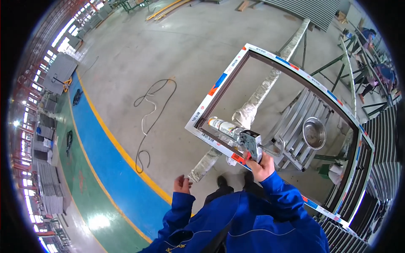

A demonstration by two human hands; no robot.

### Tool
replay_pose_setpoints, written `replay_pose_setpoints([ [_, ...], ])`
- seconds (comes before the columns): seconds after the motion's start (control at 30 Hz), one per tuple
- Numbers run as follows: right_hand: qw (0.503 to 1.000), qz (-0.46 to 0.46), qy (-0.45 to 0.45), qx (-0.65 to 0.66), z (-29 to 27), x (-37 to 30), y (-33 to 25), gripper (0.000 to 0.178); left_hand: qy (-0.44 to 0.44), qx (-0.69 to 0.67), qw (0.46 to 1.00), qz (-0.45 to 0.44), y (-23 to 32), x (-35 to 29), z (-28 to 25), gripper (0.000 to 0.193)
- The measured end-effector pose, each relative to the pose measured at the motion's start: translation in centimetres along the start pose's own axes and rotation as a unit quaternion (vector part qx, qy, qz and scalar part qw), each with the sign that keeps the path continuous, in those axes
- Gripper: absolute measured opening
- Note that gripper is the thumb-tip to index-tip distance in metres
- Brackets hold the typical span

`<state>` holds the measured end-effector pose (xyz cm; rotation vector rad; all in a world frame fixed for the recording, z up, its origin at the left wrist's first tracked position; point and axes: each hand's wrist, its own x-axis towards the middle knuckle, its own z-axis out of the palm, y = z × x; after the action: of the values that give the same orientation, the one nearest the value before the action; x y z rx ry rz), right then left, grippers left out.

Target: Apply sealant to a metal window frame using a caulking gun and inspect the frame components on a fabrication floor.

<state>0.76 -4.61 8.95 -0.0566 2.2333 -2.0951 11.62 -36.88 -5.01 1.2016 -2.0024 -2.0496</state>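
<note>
My right hand is closed around the handle of a caulking gun. The gun carries a white, printed sealant cartridge, whose tip points to the far left over the near left corner of a window frame. That frame has dark inner profiles and white, blue and orange protective film, and it lies across a wrapped support beam. My left hand hangs beside the beam's near end, fingers loosely bent and apart, with nothing visible in it. The gun hides part of the frame's near corner.
Inside the frame's outline, a metal bowl sits on stacked metal profiles. A dark hose loops over the floor to the left. Other people are at the far right beside green stands. Long profiles lie stacked at right.
</note>
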Motion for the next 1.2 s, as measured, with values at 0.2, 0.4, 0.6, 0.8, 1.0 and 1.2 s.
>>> replay_pose_setpoints([
  [0.2,0.969,0.012,0.147,0.198,-2.7,0.3,-1.9,0.031,-0.138,0.099,0.935,0.312,4.0,3.7,8.4,0.027],
  [0.4,0.881,0.019,0.204,0.427,-6.8,4.8,-2.7,0.028,-0.235,0.368,0.72,0.539,11.6,3.6,19.8,0.032],
  [0.6,0.778,0.041,0.221,0.586,-9.0,14.7,6.1,0.023,-0.258,0.442,0.712,0.481,9.1,5.7,24.0,0.031],
  [0.8,0.72,0.045,0.217,0.658,-8.9,20.7,11.8,0.022,-0.218,0.518,0.673,0.481,10.0,4.4,24.4,0.024],
  [1.0,0.692,0.051,0.222,0.685,-8.9,25.3,13.2,0.026,-0.23,0.532,0.659,0.48,11.0,3.8,25.1,0.018],
  [1.2,0.677,0.059,0.215,0.701,-9.1,27.2,13.8,0.024,-0.225,0.523,0.665,0.484,11.4,3.5,25.6,0.018],
])
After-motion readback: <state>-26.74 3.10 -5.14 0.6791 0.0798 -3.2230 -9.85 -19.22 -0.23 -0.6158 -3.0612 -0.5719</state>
